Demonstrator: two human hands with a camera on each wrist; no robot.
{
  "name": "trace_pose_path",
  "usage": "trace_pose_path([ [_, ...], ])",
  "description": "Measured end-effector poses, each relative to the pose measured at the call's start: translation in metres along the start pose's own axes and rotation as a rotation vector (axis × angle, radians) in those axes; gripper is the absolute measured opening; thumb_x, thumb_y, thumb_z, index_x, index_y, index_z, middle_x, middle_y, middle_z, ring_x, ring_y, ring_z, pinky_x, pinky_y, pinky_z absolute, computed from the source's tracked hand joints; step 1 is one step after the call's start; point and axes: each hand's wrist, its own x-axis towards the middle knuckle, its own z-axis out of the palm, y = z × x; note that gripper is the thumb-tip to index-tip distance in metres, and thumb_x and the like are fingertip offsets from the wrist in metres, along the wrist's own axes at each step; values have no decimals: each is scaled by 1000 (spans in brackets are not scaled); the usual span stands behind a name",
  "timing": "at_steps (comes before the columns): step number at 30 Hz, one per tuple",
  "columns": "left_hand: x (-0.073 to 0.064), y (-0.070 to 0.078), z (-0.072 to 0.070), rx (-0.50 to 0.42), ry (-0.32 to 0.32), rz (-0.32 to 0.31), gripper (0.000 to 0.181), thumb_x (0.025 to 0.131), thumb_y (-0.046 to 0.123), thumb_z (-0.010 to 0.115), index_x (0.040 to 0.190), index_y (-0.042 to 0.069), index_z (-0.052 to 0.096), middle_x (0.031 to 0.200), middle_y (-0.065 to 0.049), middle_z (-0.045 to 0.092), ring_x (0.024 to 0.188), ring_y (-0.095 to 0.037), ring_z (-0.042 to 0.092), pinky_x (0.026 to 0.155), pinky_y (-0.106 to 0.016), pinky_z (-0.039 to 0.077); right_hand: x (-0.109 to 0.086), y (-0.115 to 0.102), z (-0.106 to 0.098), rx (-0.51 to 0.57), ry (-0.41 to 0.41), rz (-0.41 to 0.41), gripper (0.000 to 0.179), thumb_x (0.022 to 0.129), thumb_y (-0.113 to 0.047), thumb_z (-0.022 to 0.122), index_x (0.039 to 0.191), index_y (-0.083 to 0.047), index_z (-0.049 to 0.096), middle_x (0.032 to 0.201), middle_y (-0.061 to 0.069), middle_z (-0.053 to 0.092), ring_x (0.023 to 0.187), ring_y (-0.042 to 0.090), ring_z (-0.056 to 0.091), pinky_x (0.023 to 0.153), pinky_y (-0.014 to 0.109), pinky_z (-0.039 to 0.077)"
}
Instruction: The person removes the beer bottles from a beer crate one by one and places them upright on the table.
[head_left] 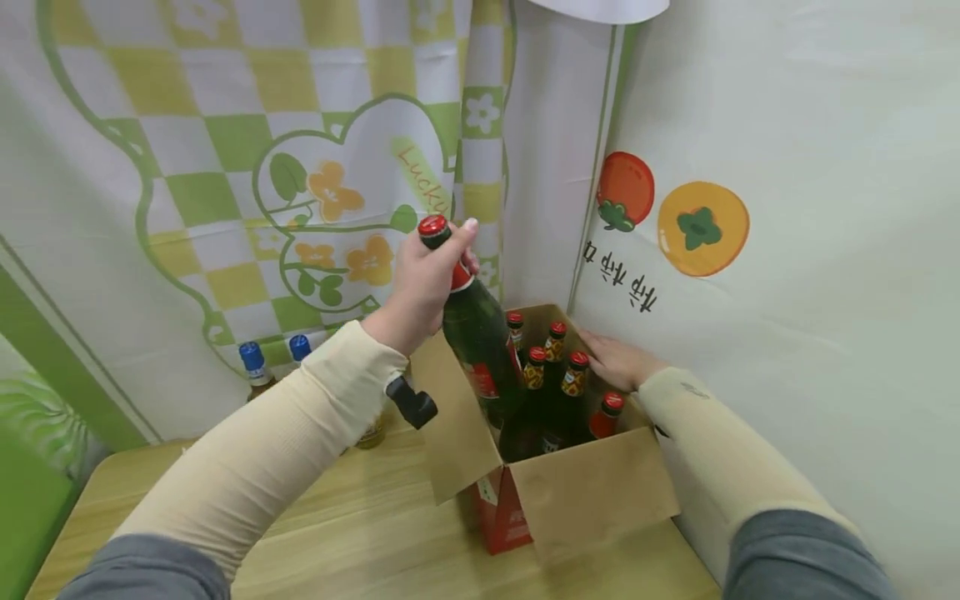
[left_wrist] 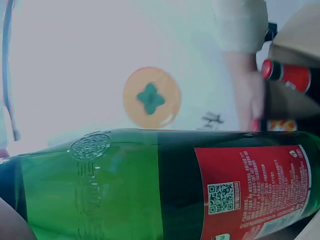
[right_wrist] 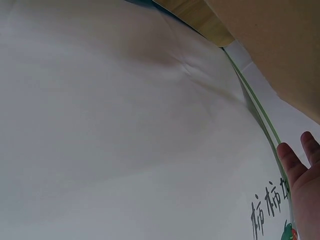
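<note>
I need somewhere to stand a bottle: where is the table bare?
Bare table shows between the left sleeve and the box, toward the near side. A smaller patch lies left of that sleeve. It's crowded inside the box, among red-capped bottles, and behind the sleeve, where blue-capped bottles stand partly hidden.

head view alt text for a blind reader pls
A person's left hand grips a tilted green bottle by its neck at the mouth of an open cardboard box of red-capped bottles, while their right hand is at the box's right edge. Two blue-capped bottles stand beyond the left forearm.
</note>
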Motion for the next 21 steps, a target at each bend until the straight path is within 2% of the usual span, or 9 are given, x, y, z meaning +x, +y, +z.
trace_pose_path([
  [6,9,36,-31,67,8,86,35,104,14,64,70,11,57,63,-1,58,59,-15,60,66,-33,54,-3,-1,-3,12,2,-4,59,107,-14,39,158,10,22,158,35,30,145,52,31,119,58,24],
  [10,7,48,-59,107,34,77,32,104,17,64,74,9,58,64,-1,59,60,-15,63,69,-35,57,-4,5,2,17,-6,-9,58,107,-14,38,157,12,23,158,36,29,145,53,31,119,59,23],
  [16,-2,51,-102,135,88,-46,25,103,19,66,88,1,59,66,-2,63,69,-15,72,78,-32,58,-4,10,0,11,-1,-35,58,107,-12,41,155,16,24,158,37,28,144,54,31,118,60,25],
  [18,-8,49,-118,198,98,-98,26,104,22,65,90,0,61,67,0,65,75,-14,74,86,-32,56,-3,9,0,17,-5,-45,58,107,-12,41,154,16,24,158,38,27,144,54,30,117,60,25],
  [21,-18,42,-145,346,106,-153,28,105,28,63,95,2,63,69,3,67,80,-11,73,98,-38,52,1,6,1,24,-13,-61,59,106,-12,42,154,17,24,158,38,26,144,54,29,117,60,24],
])
